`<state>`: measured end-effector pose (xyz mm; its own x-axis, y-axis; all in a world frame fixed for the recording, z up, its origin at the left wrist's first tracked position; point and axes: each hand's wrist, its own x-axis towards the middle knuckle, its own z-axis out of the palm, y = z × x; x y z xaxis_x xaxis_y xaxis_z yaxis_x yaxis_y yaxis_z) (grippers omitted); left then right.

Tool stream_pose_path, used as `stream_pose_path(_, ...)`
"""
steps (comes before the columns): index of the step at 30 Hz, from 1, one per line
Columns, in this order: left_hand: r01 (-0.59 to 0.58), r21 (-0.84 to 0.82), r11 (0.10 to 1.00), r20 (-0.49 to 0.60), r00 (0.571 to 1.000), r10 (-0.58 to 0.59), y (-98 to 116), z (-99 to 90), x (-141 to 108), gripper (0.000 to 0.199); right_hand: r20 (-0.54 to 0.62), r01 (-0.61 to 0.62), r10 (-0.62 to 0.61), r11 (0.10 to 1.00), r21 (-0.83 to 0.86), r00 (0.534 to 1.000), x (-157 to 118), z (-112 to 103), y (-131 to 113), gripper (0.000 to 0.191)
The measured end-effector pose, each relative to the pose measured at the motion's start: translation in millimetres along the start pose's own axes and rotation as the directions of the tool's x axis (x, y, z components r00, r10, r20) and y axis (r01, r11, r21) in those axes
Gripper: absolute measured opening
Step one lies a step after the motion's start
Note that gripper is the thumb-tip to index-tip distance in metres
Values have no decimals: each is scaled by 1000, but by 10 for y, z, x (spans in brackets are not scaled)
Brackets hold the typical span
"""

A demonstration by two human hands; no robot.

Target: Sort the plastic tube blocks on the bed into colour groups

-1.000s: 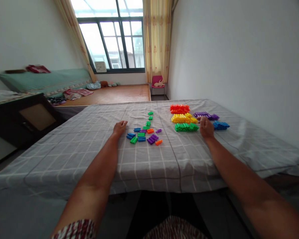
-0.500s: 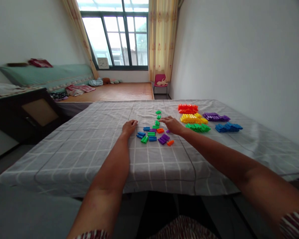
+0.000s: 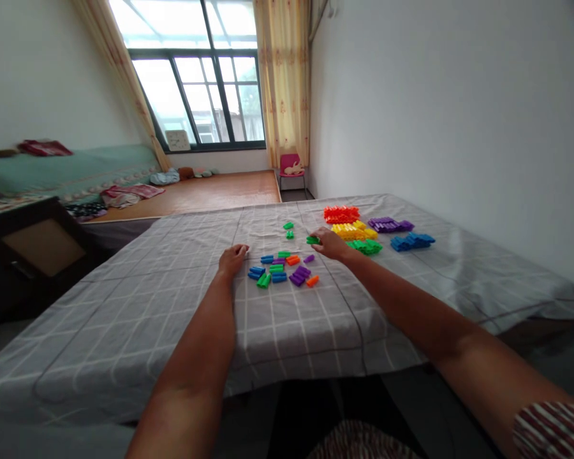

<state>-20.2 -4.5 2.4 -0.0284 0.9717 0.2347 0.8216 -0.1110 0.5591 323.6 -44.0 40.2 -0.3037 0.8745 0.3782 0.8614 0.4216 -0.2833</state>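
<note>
My right hand pinches a green plastic piece, shaped like short joined tubes, just left of the green pile. Resting on the cloth to the left, my left hand has its fingers curled, with nothing showing in them. Between and in front of my hands lie scattered pieces of the same kind: blue, purple, orange and green. Farther back are two loose green pieces, one behind the other.
Sorted piles stand at the right of the checked tablecloth: red, yellow, purple and blue. A white wall runs along the right. Beyond the table are a bed and a pink chair.
My right hand has taken a green piece from among the scattered ones and carried it right, toward the green pile. My left hand stays resting on the cloth. The camera view has shifted.
</note>
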Motion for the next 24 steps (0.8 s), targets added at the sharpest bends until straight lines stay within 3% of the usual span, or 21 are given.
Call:
stream_pose_path(5, 8, 37, 999, 2, 1000, -8, -4, 11, 21, 41, -35, -200, 202, 978, 53, 979, -733, -454, 524, 29)
stream_pose_path(10, 10, 79, 997, 1, 1000, -10, 20, 3, 12, 41, 9, -276, 280, 951, -136, 960, -1193, -569, 730, 28)
stream_pose_path(14, 14, 140, 990, 7, 1000, -15, 67, -12, -42, 42, 6, -341, 358, 893, -292, 934, -1250, -499, 643, 37)
stream_pose_path(18, -56, 210, 976, 98, 995, 36, 86, -40, -19, 41, -38, -349, 359, 870, -349, 932, -1249, -496, 539, 46)
stream_pose_path(22, -171, 250, 953, 254, 961, 106, 75, -93, 38, 37, -130, -338, 312, 886, -317, 941, -1161, -542, 400, 52)
stream_pose_path(24, -190, 238, 953, 276, 953, 121, 65, -107, 3, 38, -135, -271, 243, 928, -256, 961, -1036, -518, 306, 49)
